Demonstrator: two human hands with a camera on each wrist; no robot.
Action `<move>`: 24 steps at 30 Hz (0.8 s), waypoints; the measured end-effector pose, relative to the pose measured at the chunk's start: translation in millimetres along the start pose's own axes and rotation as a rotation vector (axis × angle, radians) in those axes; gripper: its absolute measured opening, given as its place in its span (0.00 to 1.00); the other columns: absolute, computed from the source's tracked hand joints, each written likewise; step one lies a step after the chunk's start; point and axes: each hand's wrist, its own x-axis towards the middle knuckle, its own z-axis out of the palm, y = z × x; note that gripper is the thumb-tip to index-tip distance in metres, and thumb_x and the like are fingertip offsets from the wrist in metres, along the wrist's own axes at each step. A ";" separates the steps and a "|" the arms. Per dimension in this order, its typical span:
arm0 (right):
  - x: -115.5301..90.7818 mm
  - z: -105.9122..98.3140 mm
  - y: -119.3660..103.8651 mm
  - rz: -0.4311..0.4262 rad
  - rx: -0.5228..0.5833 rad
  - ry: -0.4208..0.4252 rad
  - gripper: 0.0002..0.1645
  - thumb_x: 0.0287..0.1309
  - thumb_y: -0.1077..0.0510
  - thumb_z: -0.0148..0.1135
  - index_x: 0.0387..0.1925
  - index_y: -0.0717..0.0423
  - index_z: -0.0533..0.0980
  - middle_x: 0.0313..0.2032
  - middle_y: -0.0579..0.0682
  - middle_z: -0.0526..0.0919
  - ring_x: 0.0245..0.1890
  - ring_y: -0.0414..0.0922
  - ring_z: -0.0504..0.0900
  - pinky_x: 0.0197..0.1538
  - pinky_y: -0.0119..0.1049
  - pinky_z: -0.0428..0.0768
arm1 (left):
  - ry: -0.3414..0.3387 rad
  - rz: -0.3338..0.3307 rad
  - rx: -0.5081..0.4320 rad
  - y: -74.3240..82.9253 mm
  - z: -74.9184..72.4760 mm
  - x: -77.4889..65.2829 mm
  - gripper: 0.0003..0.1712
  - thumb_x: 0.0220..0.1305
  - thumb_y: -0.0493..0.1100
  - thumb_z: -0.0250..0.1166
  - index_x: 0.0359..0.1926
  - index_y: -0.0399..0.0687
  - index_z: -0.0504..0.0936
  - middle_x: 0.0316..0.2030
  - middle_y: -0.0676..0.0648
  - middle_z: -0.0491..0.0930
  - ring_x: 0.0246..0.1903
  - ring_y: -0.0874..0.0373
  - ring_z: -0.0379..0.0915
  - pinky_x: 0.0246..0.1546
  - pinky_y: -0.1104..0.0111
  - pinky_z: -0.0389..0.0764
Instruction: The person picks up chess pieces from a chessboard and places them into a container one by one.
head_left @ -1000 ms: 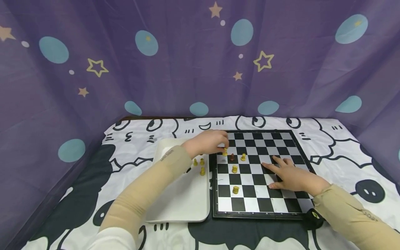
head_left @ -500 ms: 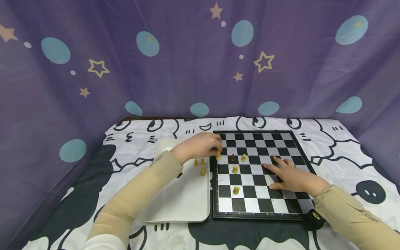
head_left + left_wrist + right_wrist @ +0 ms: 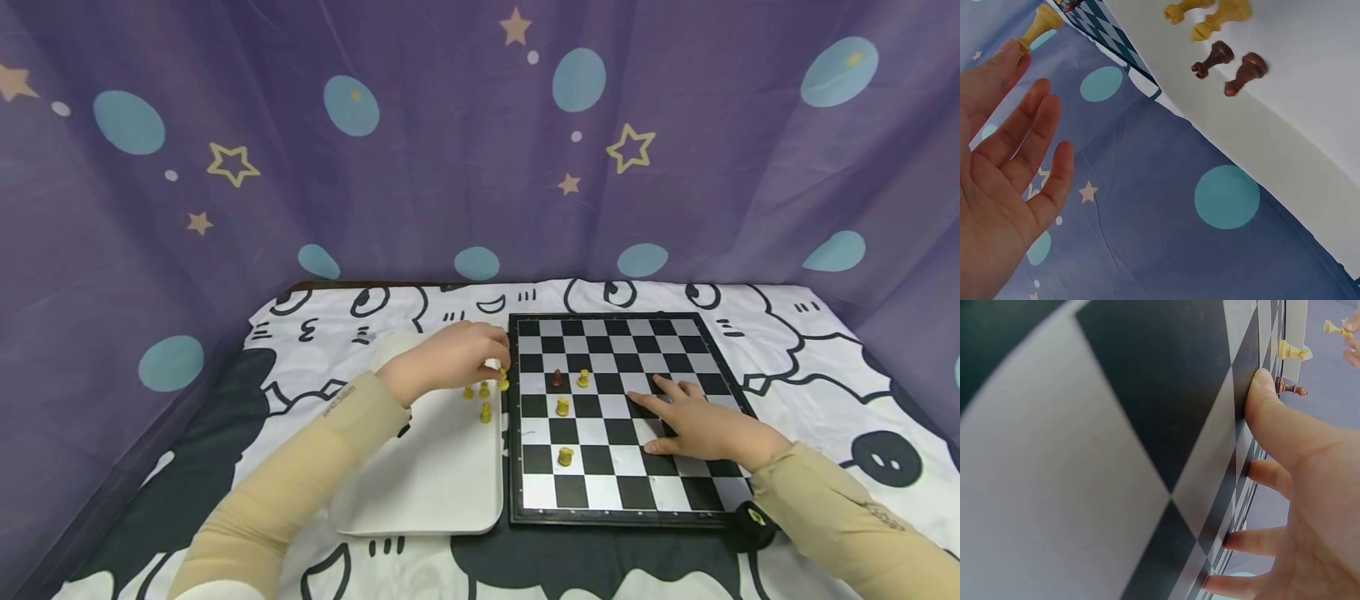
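Note:
My left hand (image 3: 453,357) pinches a yellow chess piece (image 3: 1042,25) between thumb and index fingertips, its other fingers loosely bent. In the head view that piece hangs over the right rim of the white tray (image 3: 423,492), beside the chessboard (image 3: 626,458). Several yellow pieces (image 3: 485,412) are in the tray, and the left wrist view also shows two dark red ones (image 3: 1247,74) lying there. Fingers spread, my right hand (image 3: 693,421) rests on the right half of the board. Standing on the board's left half are a dark red piece (image 3: 557,378) and three yellow pieces (image 3: 565,457).
The tray stands left of the board with a narrow gap between them. Both are on a black-and-white cartoon-print cloth (image 3: 420,575). A small black round object (image 3: 752,527) sits at the board's near right corner. Behind the table hangs a purple curtain (image 3: 450,167).
My left hand has moved left with the yellow chess piece, from above the board's left squares to the tray's right rim. The right hand has stayed in place.

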 end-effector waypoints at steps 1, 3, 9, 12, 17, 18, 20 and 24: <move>0.0 -0.1 -0.2 -0.001 -0.001 0.000 0.49 0.49 0.30 0.59 0.67 0.49 0.62 0.66 0.73 0.55 0.61 0.74 0.58 0.46 0.67 0.74 | 0.007 0.002 0.003 -0.3 -0.4 -2.5 0.03 0.55 0.41 0.69 0.33 0.52 0.85 0.36 0.52 0.80 0.36 0.60 0.77 0.41 0.67 0.77; 0.1 0.1 -0.7 -0.002 0.000 0.001 0.48 0.49 0.30 0.59 0.67 0.49 0.62 0.66 0.72 0.55 0.61 0.74 0.58 0.46 0.66 0.74 | 0.015 0.006 0.009 -0.8 -0.9 -7.4 0.03 0.55 0.41 0.70 0.33 0.52 0.85 0.35 0.52 0.80 0.34 0.60 0.76 0.39 0.67 0.77; 0.0 0.2 -0.5 -0.006 0.001 0.006 0.49 0.49 0.29 0.59 0.67 0.49 0.63 0.66 0.73 0.56 0.61 0.74 0.58 0.46 0.66 0.74 | 0.023 0.000 0.029 -2.0 0.3 -19.2 0.04 0.52 0.41 0.72 0.31 0.52 0.85 0.33 0.54 0.79 0.31 0.62 0.75 0.36 0.67 0.76; -0.1 0.3 -1.2 -0.007 0.005 0.004 0.48 0.49 0.30 0.59 0.67 0.49 0.63 0.66 0.72 0.56 0.61 0.73 0.58 0.46 0.66 0.74 | 0.024 0.001 0.031 -2.7 2.9 -23.7 0.04 0.51 0.41 0.72 0.30 0.52 0.85 0.32 0.53 0.79 0.29 0.62 0.75 0.33 0.68 0.76; -0.3 0.3 -1.3 -0.005 0.000 0.003 0.48 0.49 0.30 0.59 0.67 0.49 0.63 0.66 0.72 0.56 0.61 0.74 0.58 0.47 0.66 0.74 | 0.031 0.013 0.047 -4.1 9.5 -28.8 0.04 0.50 0.41 0.72 0.30 0.51 0.85 0.32 0.52 0.80 0.31 0.61 0.75 0.35 0.68 0.77; -0.3 0.2 -1.2 -0.004 -0.002 0.002 0.48 0.49 0.30 0.59 0.67 0.49 0.63 0.66 0.72 0.56 0.61 0.73 0.58 0.47 0.66 0.74 | 0.034 0.016 0.055 -4.3 10.8 -29.4 0.05 0.50 0.41 0.72 0.30 0.51 0.86 0.32 0.53 0.79 0.32 0.60 0.75 0.36 0.68 0.77; -0.3 -0.3 -1.1 -0.003 -0.003 0.000 0.49 0.49 0.30 0.58 0.67 0.49 0.63 0.66 0.72 0.56 0.61 0.73 0.58 0.47 0.66 0.74 | 0.032 0.016 0.073 -4.9 13.8 -30.2 0.05 0.50 0.42 0.73 0.30 0.52 0.86 0.32 0.54 0.79 0.34 0.60 0.75 0.37 0.66 0.77; -0.3 -1.1 -1.8 0.001 0.000 -0.003 0.48 0.49 0.30 0.59 0.67 0.49 0.63 0.66 0.72 0.56 0.61 0.73 0.58 0.47 0.66 0.74 | 0.022 0.012 0.094 -5.1 17.5 -31.1 0.06 0.48 0.43 0.73 0.30 0.53 0.86 0.32 0.54 0.80 0.35 0.60 0.76 0.39 0.65 0.77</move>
